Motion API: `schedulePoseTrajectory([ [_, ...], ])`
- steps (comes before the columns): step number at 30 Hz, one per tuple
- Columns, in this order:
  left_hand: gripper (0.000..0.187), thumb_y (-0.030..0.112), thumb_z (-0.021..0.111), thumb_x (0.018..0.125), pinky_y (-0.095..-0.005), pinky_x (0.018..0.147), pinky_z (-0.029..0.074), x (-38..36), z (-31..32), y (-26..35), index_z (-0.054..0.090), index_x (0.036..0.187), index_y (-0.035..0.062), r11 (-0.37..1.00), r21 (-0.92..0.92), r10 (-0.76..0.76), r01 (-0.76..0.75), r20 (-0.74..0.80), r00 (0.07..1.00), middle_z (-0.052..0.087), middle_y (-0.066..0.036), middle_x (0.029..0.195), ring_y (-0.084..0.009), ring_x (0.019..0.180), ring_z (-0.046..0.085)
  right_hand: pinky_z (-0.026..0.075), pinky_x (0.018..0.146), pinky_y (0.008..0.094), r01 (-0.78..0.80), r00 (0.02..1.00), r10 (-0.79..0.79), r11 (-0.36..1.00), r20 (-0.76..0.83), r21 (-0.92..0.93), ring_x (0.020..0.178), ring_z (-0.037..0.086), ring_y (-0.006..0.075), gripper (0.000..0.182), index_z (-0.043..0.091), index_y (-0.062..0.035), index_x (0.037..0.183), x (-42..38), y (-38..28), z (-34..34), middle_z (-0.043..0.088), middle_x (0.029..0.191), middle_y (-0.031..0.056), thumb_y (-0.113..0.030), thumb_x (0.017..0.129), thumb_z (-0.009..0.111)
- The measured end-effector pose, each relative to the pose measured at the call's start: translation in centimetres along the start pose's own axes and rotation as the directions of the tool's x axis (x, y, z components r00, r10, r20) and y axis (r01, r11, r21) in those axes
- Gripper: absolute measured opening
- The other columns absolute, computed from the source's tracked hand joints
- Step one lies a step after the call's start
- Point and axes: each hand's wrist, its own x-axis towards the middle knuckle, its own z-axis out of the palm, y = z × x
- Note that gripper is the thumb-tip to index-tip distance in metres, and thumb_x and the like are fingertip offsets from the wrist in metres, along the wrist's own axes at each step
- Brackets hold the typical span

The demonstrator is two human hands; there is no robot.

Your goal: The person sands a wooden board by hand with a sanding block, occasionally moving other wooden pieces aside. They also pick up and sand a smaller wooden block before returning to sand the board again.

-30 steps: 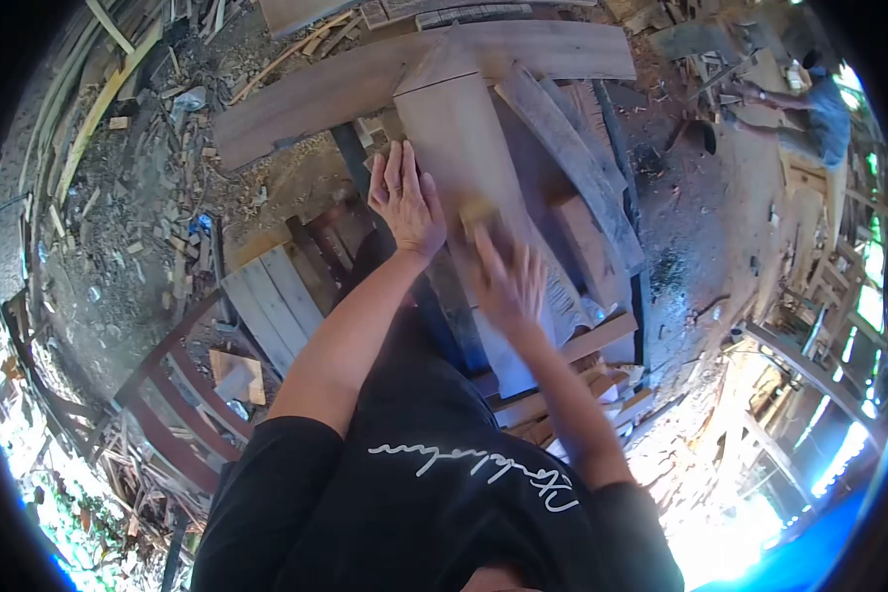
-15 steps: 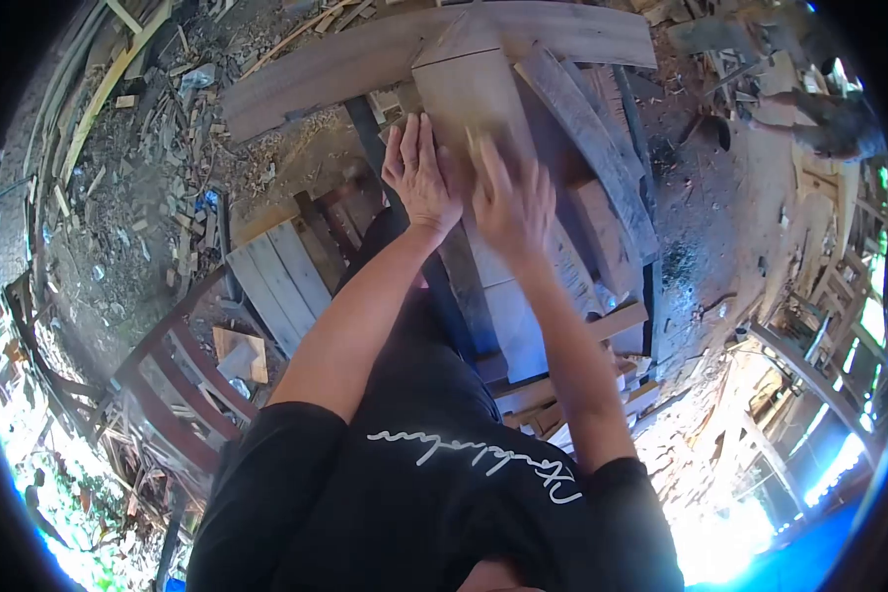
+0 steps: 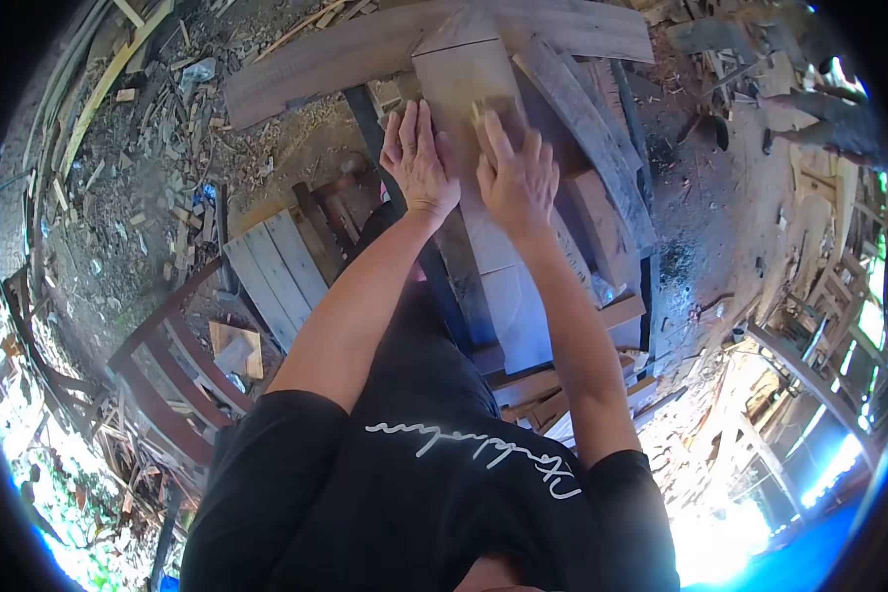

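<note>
A long wooden board (image 3: 459, 79) runs away from me down the middle of the bench, its surface dusty. My left hand (image 3: 422, 163) lies on the board's left edge with fingers stretched forward, holding nothing. Beside it, my right hand (image 3: 521, 178) presses a small yellowish-brown sanding block (image 3: 501, 105) onto the board's face. The block is blurred and partly hidden under my fingers. Closer to my body, the paler end of the board (image 3: 518, 331) shows between my forearms.
A wide plank (image 3: 326, 71) crosses behind the board. A rough grey plank (image 3: 584, 128) lies to the right. Pale slats (image 3: 278, 266) and a reddish-brown slatted frame (image 3: 183, 380) stand at left. Wood scraps litter the ground. Another person's leg (image 3: 809, 138) shows at far right.
My right hand has shifted slightly right with the sanding block along the board. My left hand stays at the board's left edge. The person at far right has moved a little.
</note>
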Motion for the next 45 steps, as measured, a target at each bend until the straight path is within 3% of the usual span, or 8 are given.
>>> schedulePoseTrajectory([
  [7, 0.05, 0.025, 0.046, 0.103, -0.0513, 0.116, 0.022, -0.2, 0.5, -0.4, 0.044, 0.15, 0.0092, 1.0, 0.007, -0.004, 0.004, -0.023, 1.0, 0.043, -0.009, 0.153, -0.0366, 0.144, 0.03, 0.048, 0.075, 0.0503, -0.003, 1.0, 0.003, 0.998, 0.0, -0.069, 0.091, 0.059, 0.038, 0.063, 0.054, -0.0281, 0.142, -15.5, 3.8, -0.8, 0.057, 0.11, 0.0209, -0.025, 0.082, 0.072],
  [10, 0.054, 0.024, 0.05, 0.099, -0.049, 0.115, 0.021, 0.1, 0.5, -0.6, 0.044, 0.15, 0.0079, 1.0, 0.019, 0.01, -0.01, -0.03, 0.999, 0.043, -0.009, 0.154, -0.0343, 0.144, 0.031, 0.048, 0.075, 0.0517, 0.078, 0.963, -0.085, 0.996, -0.254, -0.037, 0.093, 0.058, 0.0366, 0.062, 0.053, -0.0292, 0.142, -6.8, 2.3, 0.6, 0.056, 0.106, 0.0178, -0.025, 0.083, 0.07],
  [15, 0.053, 0.025, 0.049, 0.099, -0.0498, 0.116, 0.022, 0.1, 0.3, -0.3, 0.045, 0.15, 0.0095, 1.0, 0.019, -0.022, 0.023, -0.017, 1.0, 0.042, -0.008, 0.155, -0.034, 0.144, 0.031, 0.048, 0.075, 0.0503, 0.008, 0.987, -0.008, 1.0, -0.163, 0.005, 0.098, 0.057, 0.0365, 0.06, 0.053, -0.03, 0.142, 3.6, -0.7, 1.3, 0.056, 0.112, 0.0176, -0.024, 0.084, 0.067],
  [22, 0.054, 0.022, 0.049, 0.099, -0.0499, 0.114, 0.023, -0.2, 0.3, -0.4, 0.043, 0.151, 0.009, 1.0, 0.014, 0.003, -0.003, -0.022, 1.0, 0.043, -0.01, 0.154, -0.0358, 0.144, 0.031, 0.048, 0.083, 0.0517, -0.012, 0.999, 0.012, 1.0, 0.046, -0.01, 0.1, 0.058, 0.04, 0.062, 0.054, -0.0297, 0.143, -16.1, 3.2, -0.2, 0.055, 0.124, 0.0208, -0.023, 0.083, 0.07],
  [30, 0.051, 0.024, 0.049, 0.1, -0.0515, 0.115, 0.024, 0.0, 0.2, -0.1, 0.046, 0.149, 0.0099, 0.999, 0.03, -0.021, 0.022, -0.01, 1.0, 0.043, -0.01, 0.152, -0.0364, 0.144, 0.03, 0.05, 0.082, 0.0501, 0.038, 0.997, -0.033, 0.996, -0.068, 0.075, 0.099, 0.057, 0.0384, 0.062, 0.054, -0.0245, 0.144, -0.9, -0.8, 0.4, 0.056, 0.114, 0.0205, -0.023, 0.084, 0.068],
  [34, 0.051, 0.024, 0.049, 0.101, -0.0511, 0.115, 0.024, 0.1, 0.2, 0.1, 0.045, 0.149, 0.0101, 0.998, 0.062, -0.023, 0.022, 0.008, 1.0, 0.043, -0.009, 0.152, -0.0362, 0.144, 0.03, 0.047, 0.074, 0.0491, 0.06, 0.978, -0.054, 0.998, -0.203, 0.022, 0.093, 0.057, 0.0359, 0.056, 0.055, -0.0297, 0.14, -6.4, 0.3, 0.1, 0.057, 0.106, 0.0158, -0.023, 0.086, 0.067],
  [38, 0.05, 0.026, 0.048, 0.102, -0.0511, 0.115, 0.024, 0.0, 0.6, -0.4, 0.045, 0.15, 0.0105, 0.999, 0.036, 0.019, -0.018, -0.033, 0.999, 0.042, -0.009, 0.153, -0.0368, 0.143, 0.03, 0.047, 0.076, 0.0488, -0.031, 0.997, 0.034, 0.999, 0.075, -0.033, 0.092, 0.058, 0.0368, 0.057, 0.055, -0.0296, 0.14, -19.9, 3.5, -1.0, 0.056, 0.111, 0.0181, -0.025, 0.085, 0.069],
  [45, 0.05, 0.026, 0.048, 0.102, -0.0518, 0.114, 0.024, -0.2, 0.5, -0.2, 0.046, 0.149, 0.0101, 0.998, 0.054, 0.011, -0.01, -0.019, 1.0, 0.042, -0.01, 0.153, -0.0368, 0.143, 0.031, 0.049, 0.078, 0.0506, 0.063, 0.991, -0.058, 0.997, -0.124, 0.035, 0.097, 0.058, 0.0385, 0.059, 0.053, -0.0293, 0.142, -4.8, 1.1, 0.1, 0.057, 0.119, 0.0177, -0.026, 0.085, 0.068],
])
